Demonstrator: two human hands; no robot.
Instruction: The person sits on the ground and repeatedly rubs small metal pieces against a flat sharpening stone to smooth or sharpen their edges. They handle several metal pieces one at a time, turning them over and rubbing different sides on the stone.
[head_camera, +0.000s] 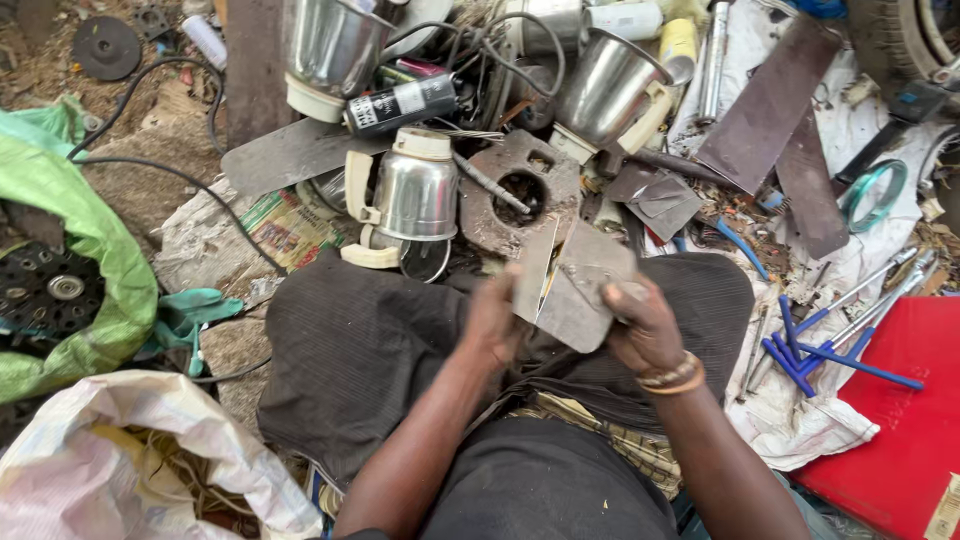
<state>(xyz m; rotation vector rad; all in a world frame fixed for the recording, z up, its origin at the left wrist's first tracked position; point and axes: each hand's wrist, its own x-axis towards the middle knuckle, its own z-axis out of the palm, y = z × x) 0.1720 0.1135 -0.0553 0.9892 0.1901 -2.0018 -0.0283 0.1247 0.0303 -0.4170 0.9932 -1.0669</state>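
Observation:
Over my lap I hold a bent piece of grey sheet metal (575, 290). My left hand (492, 322) grips its left edge and my right hand (640, 325), with bead bracelets at the wrist, grips its right side. The sheet is folded into an angle, one flap standing up toward me. Just beyond it on the ground lie a steel jug with cream handle (410, 195) and a rusty plate with a round hole (520, 190).
More steel jugs (610, 90) and metal sheets (770, 100) lie ahead. Blue-handled tools (820, 350) rest on white cloth beside a red board (900, 420) at right. A green sack (80, 240) and a white sack (130, 460) sit at left, with black cables.

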